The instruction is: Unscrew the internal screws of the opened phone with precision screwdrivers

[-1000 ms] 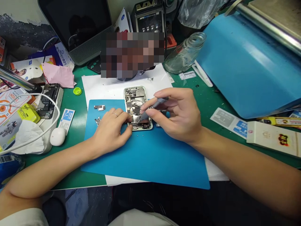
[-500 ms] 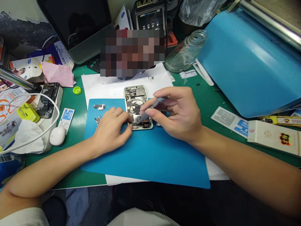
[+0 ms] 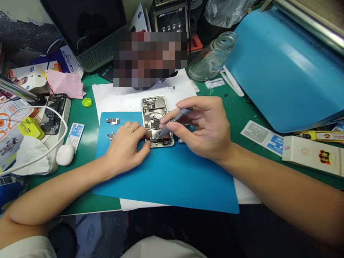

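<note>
An opened smartphone [image 3: 154,118] with its inner parts bared lies upright on a blue mat [image 3: 172,179]. My right hand [image 3: 205,127] pinches a slim grey screwdriver [image 3: 176,120] between thumb and fingers. The tool slants down to the left, its tip at the lower part of the phone. My left hand [image 3: 127,143], with a ring on one finger, steadies the phone by its lower left edge with curled fingertips. Left of the phone lie small metal phone parts [image 3: 113,121]. Tiny screws [image 3: 159,153] rest below it. Another part right of the phone is mostly hidden by my right hand.
A glass jar [image 3: 212,57] leans behind my right hand, near white tweezers [image 3: 232,82]. At left are a white earbud case [image 3: 65,154], a looping cable [image 3: 63,120] and a green cap [image 3: 87,102]. A carton [image 3: 311,154] lies at right. Something pixelated is at the back.
</note>
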The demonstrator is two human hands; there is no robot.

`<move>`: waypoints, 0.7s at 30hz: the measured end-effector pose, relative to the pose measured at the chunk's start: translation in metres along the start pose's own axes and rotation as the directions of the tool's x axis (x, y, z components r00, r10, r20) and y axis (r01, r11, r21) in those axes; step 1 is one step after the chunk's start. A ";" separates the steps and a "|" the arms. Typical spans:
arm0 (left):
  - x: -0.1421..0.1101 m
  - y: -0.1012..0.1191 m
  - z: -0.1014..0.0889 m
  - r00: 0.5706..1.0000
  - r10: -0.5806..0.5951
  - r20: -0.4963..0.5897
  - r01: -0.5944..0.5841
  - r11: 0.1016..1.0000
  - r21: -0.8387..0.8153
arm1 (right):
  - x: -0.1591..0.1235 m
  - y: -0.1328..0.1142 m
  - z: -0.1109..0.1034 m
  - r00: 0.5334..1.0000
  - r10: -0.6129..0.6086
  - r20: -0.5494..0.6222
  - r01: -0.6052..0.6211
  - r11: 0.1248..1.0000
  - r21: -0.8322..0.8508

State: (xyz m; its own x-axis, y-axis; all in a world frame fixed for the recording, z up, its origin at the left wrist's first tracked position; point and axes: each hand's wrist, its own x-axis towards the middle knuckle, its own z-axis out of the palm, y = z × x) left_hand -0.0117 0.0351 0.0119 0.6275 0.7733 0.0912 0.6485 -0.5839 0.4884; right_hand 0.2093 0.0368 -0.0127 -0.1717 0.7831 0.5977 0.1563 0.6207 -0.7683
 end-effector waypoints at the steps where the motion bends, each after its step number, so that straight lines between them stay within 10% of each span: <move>1: 0.000 0.000 0.000 1.000 0.002 -0.002 -0.002 1.000 0.001 | 0.000 0.000 0.000 1.000 -0.002 -0.001 0.002 1.000 0.000; 21: 0.000 -0.001 0.001 0.999 0.030 -0.025 -0.030 1.000 0.006 | 0.000 0.002 0.001 0.999 -0.043 -0.025 0.042 0.998 -0.038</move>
State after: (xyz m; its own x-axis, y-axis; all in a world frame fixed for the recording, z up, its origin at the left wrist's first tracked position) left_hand -0.0123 0.0353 0.0102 0.6362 0.7609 0.1273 0.6319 -0.6086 0.4800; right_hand 0.2088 0.0377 -0.0144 -0.1535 0.7565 0.6357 0.1856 0.6540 -0.7334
